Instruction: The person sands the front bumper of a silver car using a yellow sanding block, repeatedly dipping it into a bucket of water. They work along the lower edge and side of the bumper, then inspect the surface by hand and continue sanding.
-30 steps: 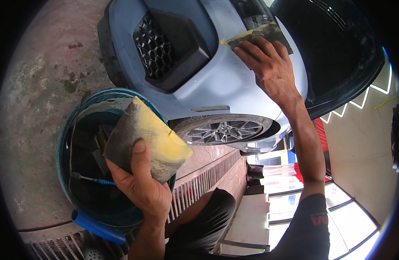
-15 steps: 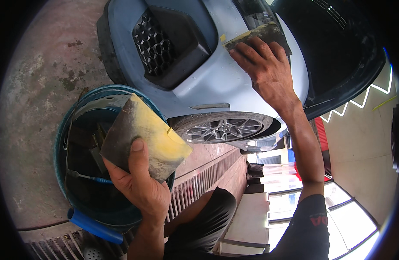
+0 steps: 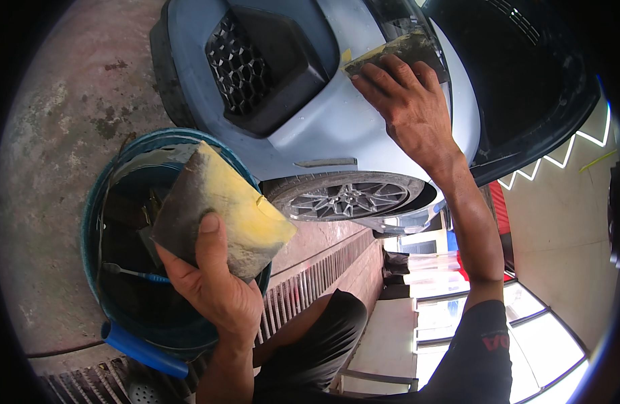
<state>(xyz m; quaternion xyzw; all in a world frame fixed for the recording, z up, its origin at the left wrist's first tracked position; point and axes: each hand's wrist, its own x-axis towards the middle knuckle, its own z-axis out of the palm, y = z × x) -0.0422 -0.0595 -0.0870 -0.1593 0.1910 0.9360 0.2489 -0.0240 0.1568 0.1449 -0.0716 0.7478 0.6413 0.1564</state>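
Note:
My left hand (image 3: 219, 283) grips a square, dark grey sanding pad (image 3: 232, 202) whose right half is yellow, thumb on its upper face and fingers hidden behind it. It is held up over a teal bucket (image 3: 91, 236). Out to the right, my right hand (image 3: 417, 114) lies bent over a dark sheet of sandpaper (image 3: 424, 54) with a yellowish edge. The fingers press it against the pale grey-blue body of a car (image 3: 384, 145), beside the headlamp. Fingertips curl on the sheet, and its underside is hidden.
In the bucket lie dark liquid, a blue-and-white toothbrush (image 3: 138, 274) and some dark pieces. A blue tube (image 3: 145, 351) rests at its near rim. The car's wheel (image 3: 350, 198) and honeycomb grille (image 3: 239, 64) are close by. A slotted floor drain (image 3: 310, 269) runs beside my knee (image 3: 337, 316).
My right hand and the sandpaper have slid slightly left and up along the car. My left hand with the sanding pad has shifted slightly left.

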